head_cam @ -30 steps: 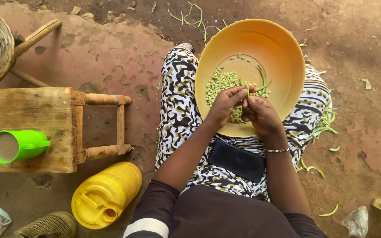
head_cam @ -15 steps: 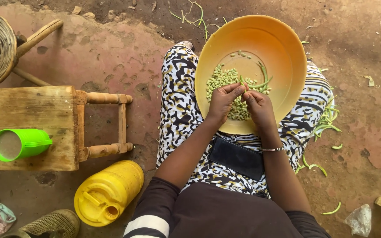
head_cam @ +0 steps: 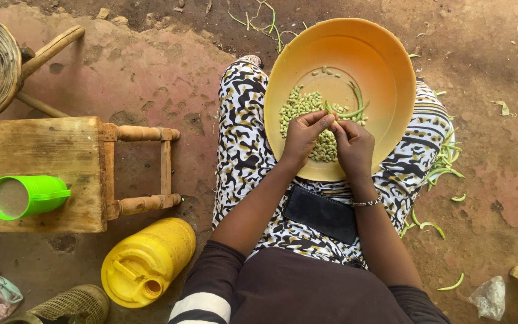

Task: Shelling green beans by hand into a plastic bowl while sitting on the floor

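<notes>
I see both forearms reaching forward from the bottom of the view and drawing in toward each other. My left hand (head_cam: 304,137) is turned slightly inward, knuckles up, fingers curled, with thumb and fingertips pinched together at its upper right. My right hand (head_cam: 354,146) sits just beside it, back of the hand up, fingers bent and closed toward the left one, so the fingertips of the two hands meet. Both wrists are fairly straight. My elbows are bent and spread wider than the hands. Dark sleeves cover my upper arms.
</notes>
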